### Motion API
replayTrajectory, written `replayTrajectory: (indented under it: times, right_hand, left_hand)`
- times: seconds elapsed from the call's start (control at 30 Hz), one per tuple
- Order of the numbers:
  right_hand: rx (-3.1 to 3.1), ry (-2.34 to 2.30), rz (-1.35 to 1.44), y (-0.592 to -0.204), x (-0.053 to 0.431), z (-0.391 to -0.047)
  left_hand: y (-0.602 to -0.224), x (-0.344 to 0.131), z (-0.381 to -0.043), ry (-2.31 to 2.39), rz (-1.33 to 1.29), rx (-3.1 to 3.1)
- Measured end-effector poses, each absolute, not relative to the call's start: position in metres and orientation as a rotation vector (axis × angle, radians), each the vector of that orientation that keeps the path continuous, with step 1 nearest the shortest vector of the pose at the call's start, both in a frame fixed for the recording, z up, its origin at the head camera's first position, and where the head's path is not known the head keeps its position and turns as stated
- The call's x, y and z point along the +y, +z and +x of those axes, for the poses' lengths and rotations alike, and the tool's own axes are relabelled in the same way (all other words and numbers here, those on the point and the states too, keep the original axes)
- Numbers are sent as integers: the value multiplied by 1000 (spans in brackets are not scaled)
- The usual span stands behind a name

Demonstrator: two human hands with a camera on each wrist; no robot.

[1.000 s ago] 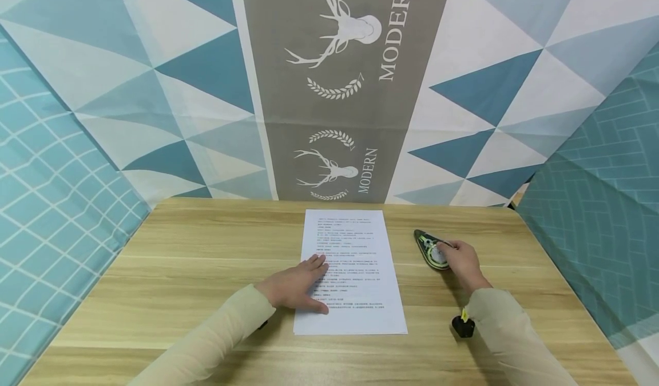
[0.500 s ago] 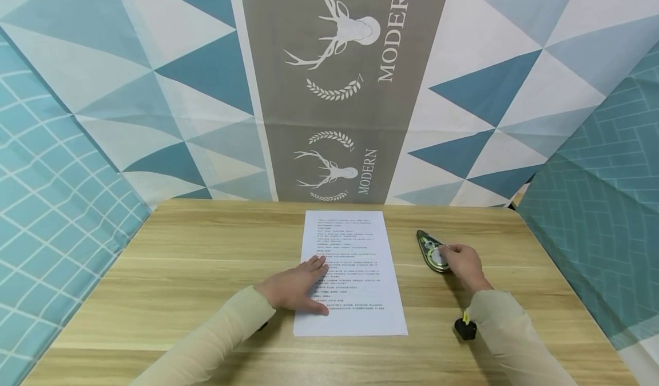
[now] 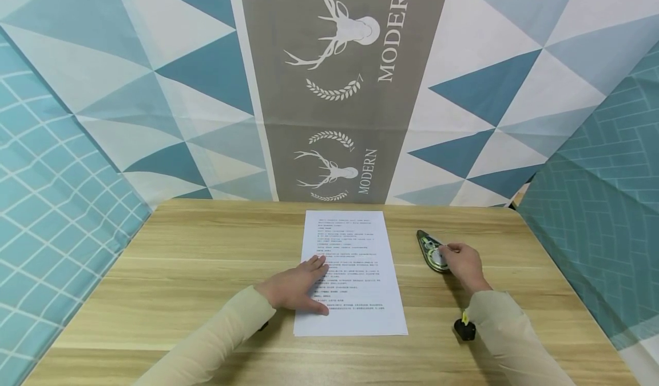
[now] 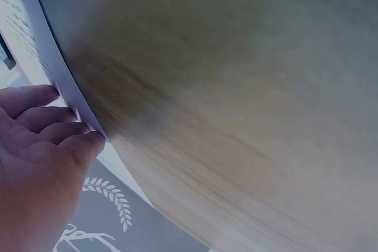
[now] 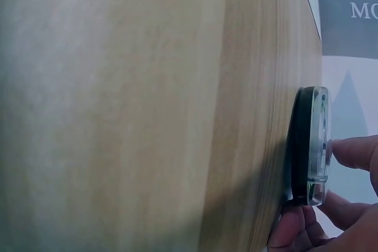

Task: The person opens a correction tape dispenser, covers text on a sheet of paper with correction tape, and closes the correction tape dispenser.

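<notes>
A stack of white printed paper (image 3: 355, 323) lies in the middle of the table in the head view. Across its left side rests my left hand (image 3: 298, 286), thumb spread from the fingers; the left wrist view shows the fingertips (image 4: 91, 140) by the paper's edge. To the right of the paper, my right hand (image 3: 465, 266) grips a teardrop-shaped correction tape dispenser (image 3: 431, 251) with a clear cover and green parts. Seen from the right wrist, a digit touches the dispenser's (image 5: 310, 146) clear top while other fingers curl at its near end, partly hidden.
Both hands work over a light wood-grain table (image 3: 206, 249). A patterned cloth with deer heads (image 3: 329, 171) hangs behind its back edge, and blue tiled sheets (image 3: 62, 146) flank it. A small black device (image 3: 465, 329) sits under the right cuff.
The dispenser and my right hand have shifted very slightly to the right since one second ago, then stayed put. My left hand keeps its place on the paper.
</notes>
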State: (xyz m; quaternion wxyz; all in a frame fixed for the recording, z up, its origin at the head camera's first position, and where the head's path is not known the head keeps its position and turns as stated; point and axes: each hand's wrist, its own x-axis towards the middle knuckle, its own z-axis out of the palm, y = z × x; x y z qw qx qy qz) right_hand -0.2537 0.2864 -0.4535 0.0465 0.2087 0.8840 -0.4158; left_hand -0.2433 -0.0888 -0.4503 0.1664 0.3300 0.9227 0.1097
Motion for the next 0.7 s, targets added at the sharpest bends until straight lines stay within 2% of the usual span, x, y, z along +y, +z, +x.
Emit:
replayTrajectory:
  times: [0.7]
  right_hand:
    - [2720,-1288,617,-454,289,-252]
  left_hand:
    - [-451,-91,-244,348,931,2637]
